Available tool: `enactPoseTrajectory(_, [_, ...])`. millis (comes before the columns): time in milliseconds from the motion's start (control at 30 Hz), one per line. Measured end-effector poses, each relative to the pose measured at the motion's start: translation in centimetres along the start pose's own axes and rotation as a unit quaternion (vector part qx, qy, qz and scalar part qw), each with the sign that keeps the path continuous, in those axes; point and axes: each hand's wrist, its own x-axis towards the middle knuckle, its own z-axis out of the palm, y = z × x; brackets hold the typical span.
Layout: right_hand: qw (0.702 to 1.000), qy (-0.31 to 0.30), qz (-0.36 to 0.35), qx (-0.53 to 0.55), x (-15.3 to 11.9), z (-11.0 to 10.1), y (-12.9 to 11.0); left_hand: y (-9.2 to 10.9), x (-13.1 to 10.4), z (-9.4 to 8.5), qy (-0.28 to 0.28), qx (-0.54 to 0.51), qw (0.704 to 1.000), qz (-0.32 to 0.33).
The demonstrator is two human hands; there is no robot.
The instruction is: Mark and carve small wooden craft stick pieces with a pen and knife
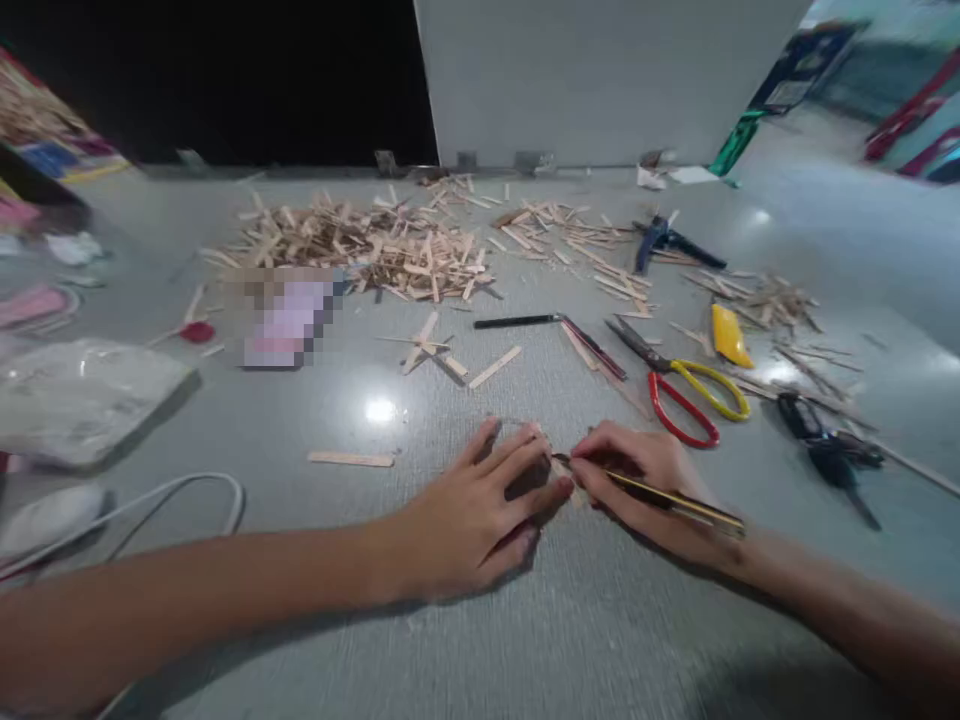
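Note:
My left hand [487,505] lies on the grey table with its fingers spread, the fingertips on or beside a small pale wooden piece [579,494] that is mostly hidden. In my right hand [649,480] is a thin dark and gold pen-like tool [671,500], its tip pointing left between the two hands. The fingers of the right hand pinch it close to that tip. One flat wooden strip [351,459] rests left of my left hand. Beyond the hands are a star-like cluster of strips [425,344] and a loose strip [495,368].
Scissors [675,375] with red and yellow handles, a dark slim tool [516,321] and a yellow object [729,336] lie right of centre. A large pile of wood strips [360,240] stands behind. Plastic bag [90,395] and white cable [238,490] are at left; black keys [825,445] at right.

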Motion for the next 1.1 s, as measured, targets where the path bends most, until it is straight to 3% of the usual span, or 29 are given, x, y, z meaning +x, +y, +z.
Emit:
enactPoseTrajectory(233, [0.999,0.052,-0.013,0.005,0.24,1.07,0.02,0.17,-0.18,-0.12,-0.01,0.016,1.0,0.006])
enactPoseTrajectory(1100, [0.993,0.047,-0.08,-0.074,0.28,0.99,0.22,0.19,0.02,-0.28,-0.015,0.023,1.0,0.0])
